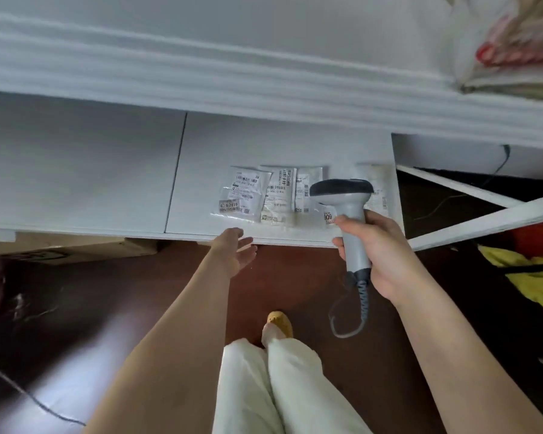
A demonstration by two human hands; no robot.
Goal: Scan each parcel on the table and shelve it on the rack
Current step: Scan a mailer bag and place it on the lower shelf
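- Four or so flat parcels lie in a row near the table's [107,170] front edge, at about 12 o'clock from the person; their edges overlap, so the exact count is hard to call.
- Leftmost parcel [241,195] shows its label face-up; the middle parcel [279,195] overlaps it at 3 o'clock, and a third parcel [306,189] sits just beyond that.
- Right hand [380,255] is wrapped tight round the scanner's [347,208] handle, with the head hanging over the row's right end and covering part of another parcel [378,186].
- Left hand [237,250] is spread and empty, fingers relaxed, just off the table edge at 6 o'clock from the leftmost parcel, not touching it.
- Judging from this, the step in hand is picking one parcel to scan.
- To do it well, slide a single parcel clear of its neighbours so only one barcode faces the scanner.
- Keep the label flat and uncreased, since shiny film may glare.
- Aim the head square at the barcode, with fingers off the label.
- Rack is not clearly identifiable; the white ledge [264,89] at 12 o'clock may be part of it.
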